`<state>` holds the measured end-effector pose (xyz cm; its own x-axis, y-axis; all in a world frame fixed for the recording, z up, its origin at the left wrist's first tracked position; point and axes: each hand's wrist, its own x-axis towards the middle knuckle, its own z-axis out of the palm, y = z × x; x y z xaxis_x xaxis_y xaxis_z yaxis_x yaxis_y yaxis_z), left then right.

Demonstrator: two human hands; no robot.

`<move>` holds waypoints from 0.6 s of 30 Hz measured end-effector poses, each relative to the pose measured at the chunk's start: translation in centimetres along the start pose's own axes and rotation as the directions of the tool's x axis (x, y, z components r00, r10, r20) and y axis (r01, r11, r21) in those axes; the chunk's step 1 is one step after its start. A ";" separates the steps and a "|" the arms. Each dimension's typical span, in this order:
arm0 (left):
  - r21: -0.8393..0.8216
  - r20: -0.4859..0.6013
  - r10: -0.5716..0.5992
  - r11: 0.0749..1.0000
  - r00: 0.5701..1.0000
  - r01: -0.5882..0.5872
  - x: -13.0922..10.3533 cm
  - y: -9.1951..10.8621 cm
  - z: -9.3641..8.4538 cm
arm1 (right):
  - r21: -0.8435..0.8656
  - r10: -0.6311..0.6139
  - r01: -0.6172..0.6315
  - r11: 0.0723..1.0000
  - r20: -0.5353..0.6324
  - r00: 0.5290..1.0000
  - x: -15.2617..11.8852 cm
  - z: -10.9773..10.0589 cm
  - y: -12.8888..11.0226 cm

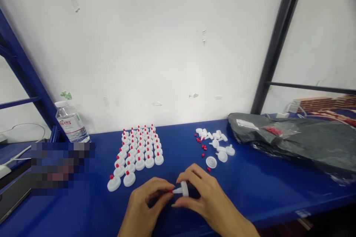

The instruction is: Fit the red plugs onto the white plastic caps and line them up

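Near the table's front, my right hand [201, 194] grips a white nozzle cap [184, 189] by its round base, the spout lying sideways and pointing left. My left hand [148, 202] pinches a small red tip cap [170, 192] at the spout's end; the fingers cover most of it. Left of centre stand rows of white nozzle caps [140, 163], upright, each topped with a red tip. To the right lie loose white nozzle caps [221, 155] without red tips, tipped at various angles. Several loose red tip caps [204, 147] are scattered beside them.
A clear water bottle [72, 123] stands at the back left, near a pixelated patch. A large dark plastic bag [294, 137] covers the right side of the blue table [94, 200]. The white wall [155, 44] rises behind, between a blue post and a black post [274, 52].
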<state>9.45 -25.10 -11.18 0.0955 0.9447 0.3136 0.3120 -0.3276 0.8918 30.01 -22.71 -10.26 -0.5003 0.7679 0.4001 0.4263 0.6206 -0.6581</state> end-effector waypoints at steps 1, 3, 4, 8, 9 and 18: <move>0.000 0.004 -0.001 1.000 1.000 0.001 0.0 0.0 0.0 | 0.002 -0.005 0.005 1.000 -0.001 1.000 0.0 0.0 0.0; 0.005 0.007 0.003 1.000 1.000 -0.003 -0.1 0.2 0.0 | 0.004 -0.012 0.012 1.000 -0.002 1.000 -0.1 0.0 0.0; 0.012 0.008 0.008 1.000 1.000 -0.008 -0.1 0.3 0.0 | 0.003 -0.012 0.012 1.000 -0.003 1.000 -0.1 0.0 0.0; 0.015 0.018 0.022 1.000 1.000 -0.022 -0.3 0.6 0.0 | -0.009 -0.001 0.001 1.000 -0.010 1.000 -0.1 0.2 -0.2; 0.008 0.017 0.014 1.000 1.000 -0.015 -0.3 0.6 0.1 | -0.010 -0.001 0.001 1.000 -0.011 1.000 -0.1 0.2 -0.2; 0.019 0.096 -0.110 0.994 0.989 0.109 -0.1 0.7 0.0 | 0.042 0.025 -0.022 0.999 -0.066 0.998 -0.1 0.3 -0.4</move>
<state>9.66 -25.42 -10.63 0.1508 0.9720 0.1805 0.3388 -0.2223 0.9142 29.65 -23.08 -10.18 -0.4390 0.7917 0.4248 0.4055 0.5965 -0.6927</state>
